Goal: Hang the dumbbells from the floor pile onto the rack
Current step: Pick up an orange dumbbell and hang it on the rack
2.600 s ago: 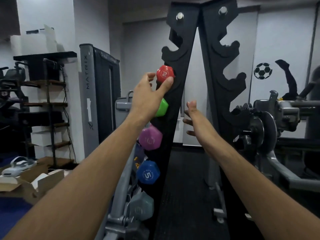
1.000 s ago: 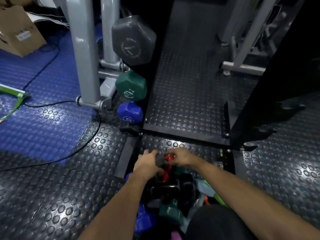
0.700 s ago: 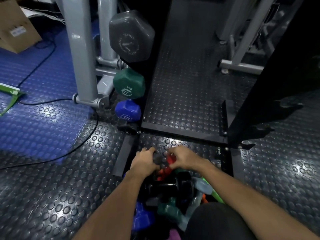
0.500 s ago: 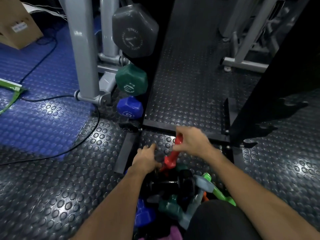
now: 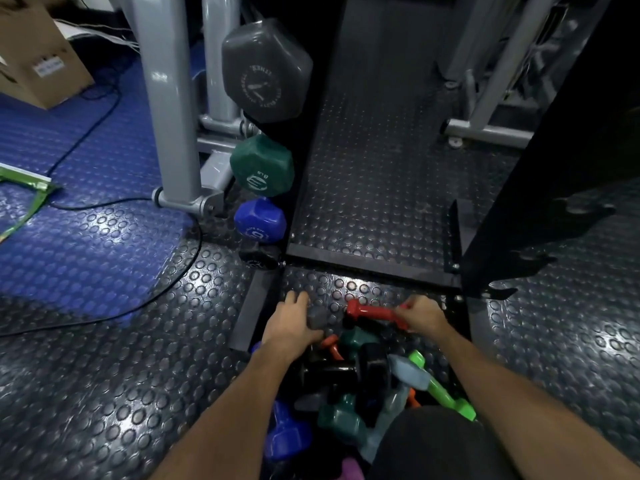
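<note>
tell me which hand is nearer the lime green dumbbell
Right. The right hand holds the red dumbbell just above the green dumbbell in the picture; the left hand rests on a grey dumbbell across the pile.

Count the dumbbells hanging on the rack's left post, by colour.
Grey: 1
Green: 1
Blue: 1
Total: 3
The dark shape below Blue is too dim to tell, so it is not counted.
</note>
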A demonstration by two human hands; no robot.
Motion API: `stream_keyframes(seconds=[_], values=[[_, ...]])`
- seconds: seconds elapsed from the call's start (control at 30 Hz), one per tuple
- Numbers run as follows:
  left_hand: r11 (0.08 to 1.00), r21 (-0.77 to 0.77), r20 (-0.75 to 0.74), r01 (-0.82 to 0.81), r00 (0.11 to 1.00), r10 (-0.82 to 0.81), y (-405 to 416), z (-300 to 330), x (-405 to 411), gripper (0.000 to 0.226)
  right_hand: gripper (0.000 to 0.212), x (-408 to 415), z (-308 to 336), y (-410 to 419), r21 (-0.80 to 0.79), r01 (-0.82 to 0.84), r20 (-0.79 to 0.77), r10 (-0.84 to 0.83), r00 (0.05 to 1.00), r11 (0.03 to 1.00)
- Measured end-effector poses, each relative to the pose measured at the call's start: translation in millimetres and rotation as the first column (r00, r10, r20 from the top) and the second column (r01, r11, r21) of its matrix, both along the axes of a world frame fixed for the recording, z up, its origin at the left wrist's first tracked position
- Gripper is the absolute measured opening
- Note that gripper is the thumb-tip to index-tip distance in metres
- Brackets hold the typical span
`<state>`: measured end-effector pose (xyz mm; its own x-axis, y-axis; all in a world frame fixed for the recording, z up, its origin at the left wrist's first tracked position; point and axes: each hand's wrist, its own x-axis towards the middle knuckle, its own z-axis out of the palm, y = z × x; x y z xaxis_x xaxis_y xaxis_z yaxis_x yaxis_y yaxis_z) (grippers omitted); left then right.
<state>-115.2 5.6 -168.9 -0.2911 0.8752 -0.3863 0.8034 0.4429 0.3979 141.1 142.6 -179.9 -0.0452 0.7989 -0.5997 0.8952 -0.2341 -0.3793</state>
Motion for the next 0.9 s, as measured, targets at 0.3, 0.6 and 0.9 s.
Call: stream_keyframes(seconds=[0.3, 0.6, 0.9], values=[[0.976, -0.220, 0.020, 0.008, 1.000, -0.004, 21, -1, -19, 0.064, 0.038, -48, 40, -47, 0.275, -0.689, -0.175, 0.739, 0.650, 0.671], [0.973, -0.045, 0.223, -0.225, 0.947, 0.229, 23, -8, -14, 0.058, 0.049, -76, 43, -87, 0.004, -0.968, 0.117, 0.962, 0.248, 0.250], [0.945, -0.027, 0.402, -0.327, 0.862, 0.309, 22, -12, -26, 0.048, 0.041, -81, 55, -67, 0.036, -0.967, 0.122, 0.959, 0.257, 0.254]])
